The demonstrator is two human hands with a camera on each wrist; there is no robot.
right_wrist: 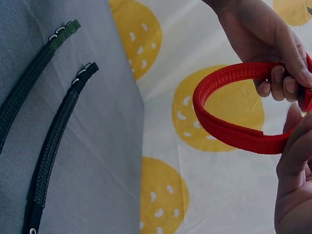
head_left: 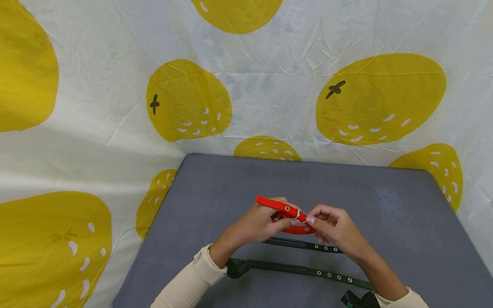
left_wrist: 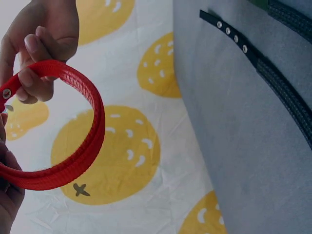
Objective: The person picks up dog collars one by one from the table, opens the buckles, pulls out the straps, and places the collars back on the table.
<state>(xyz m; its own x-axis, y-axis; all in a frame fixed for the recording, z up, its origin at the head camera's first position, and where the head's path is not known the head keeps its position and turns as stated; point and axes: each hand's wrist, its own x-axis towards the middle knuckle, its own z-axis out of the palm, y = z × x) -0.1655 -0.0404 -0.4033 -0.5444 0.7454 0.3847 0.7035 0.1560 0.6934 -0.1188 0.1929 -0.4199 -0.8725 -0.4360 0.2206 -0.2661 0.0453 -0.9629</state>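
A red collar (head_left: 275,204) with metal eyelets is bent into a loop and held up over the table between both hands. My left hand (head_left: 257,222) grips it near the metal buckle (head_left: 298,214), thumb on the band. From the other side, my right hand (head_left: 339,228) pinches the collar by the metal ring (head_left: 305,219). In the left wrist view the round loop of the red collar (left_wrist: 97,119) hangs below the right hand's fingers (left_wrist: 36,85). The right wrist view shows its padded inner side, with the left hand (right_wrist: 265,44) above.
On the grey table (head_left: 228,185) lie a black collar (head_left: 288,242) and, nearer me, a dark green collar (head_left: 278,266), both stretched out straight with eyelets. A white cloth (head_left: 273,100) with yellow fruit prints hangs behind and at the sides of the table.
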